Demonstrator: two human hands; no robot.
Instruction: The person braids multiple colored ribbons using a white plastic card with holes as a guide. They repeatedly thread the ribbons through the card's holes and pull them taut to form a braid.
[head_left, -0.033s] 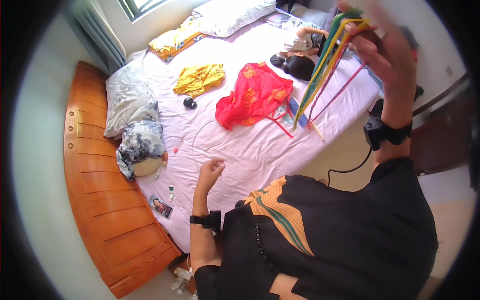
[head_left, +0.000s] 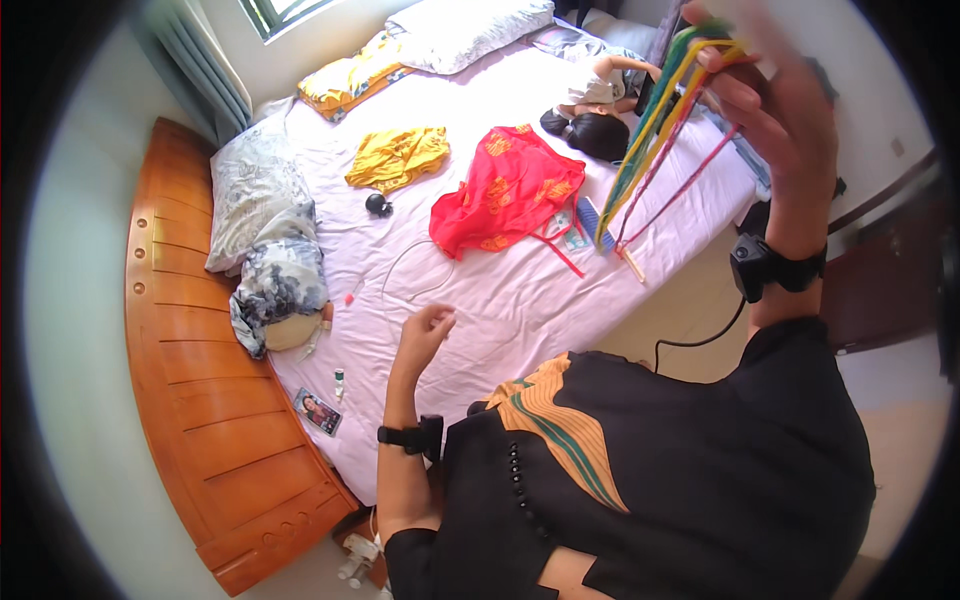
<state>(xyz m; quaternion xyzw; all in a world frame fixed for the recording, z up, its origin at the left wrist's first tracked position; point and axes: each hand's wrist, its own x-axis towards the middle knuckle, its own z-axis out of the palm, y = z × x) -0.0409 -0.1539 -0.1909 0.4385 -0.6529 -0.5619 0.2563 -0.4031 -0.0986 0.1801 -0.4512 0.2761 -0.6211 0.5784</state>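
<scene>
My right hand is raised high at the upper right, fingers bent around a bundle of yarn strands in green, yellow and red. The strands hang down to the left of the hand. A small pale stick shows by the lower end of the red strands; whether it is tied to them I cannot tell. Over the near part of the bed my left hand hovers with fingers loosely bent and slightly apart, nothing visible in them. Each wrist wears a black strap with a small device.
The bed carries a red garment, a yellow cloth, a blue comb-like object, a phone and a small bottle. A person lies at the far right. A wooden headboard borders the left.
My left hand has shifted slightly up and to the right. The right hand keeps its hold on the yarn, nearly unmoved.
</scene>
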